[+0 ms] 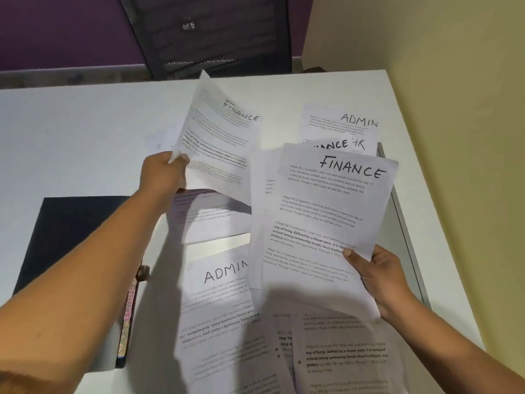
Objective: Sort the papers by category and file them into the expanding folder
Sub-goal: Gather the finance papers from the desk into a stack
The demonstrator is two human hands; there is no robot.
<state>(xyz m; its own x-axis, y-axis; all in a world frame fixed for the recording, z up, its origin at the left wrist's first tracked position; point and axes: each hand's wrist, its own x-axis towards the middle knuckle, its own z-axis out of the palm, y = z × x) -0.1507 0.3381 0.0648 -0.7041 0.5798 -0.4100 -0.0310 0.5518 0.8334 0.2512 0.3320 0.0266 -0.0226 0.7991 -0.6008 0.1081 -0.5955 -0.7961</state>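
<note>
Left hand (164, 173) pinches white FINANCE sheet (218, 137); right hand (382, 278) grips fanned white paper stack (321, 223) overlapping white ADMIN sheet (216, 297) at 6 o'clock; black mesh chair (210, 38) at 12 o'clock.

The folder (79, 237) lay on the left of the tabletop (71, 137), partly under the left forearm. The left hand (166, 173) held a Finance sheet (218, 143) raised over the middle of the tabletop, above a flat sheet (210, 217). To its right, the right hand (380, 280) held a stack (321, 223) by its near right corner. Behind the stack, at the far right, lay the far Admin sheet (338, 120), with an HR sheet (359, 145) showing between the two. The near Admin sheet (216, 294) lay towards the front, left of the stack. More papers (346, 359) lay below the stack by the front edge. A chair (210, 38) stood behind the tabletop.
</note>
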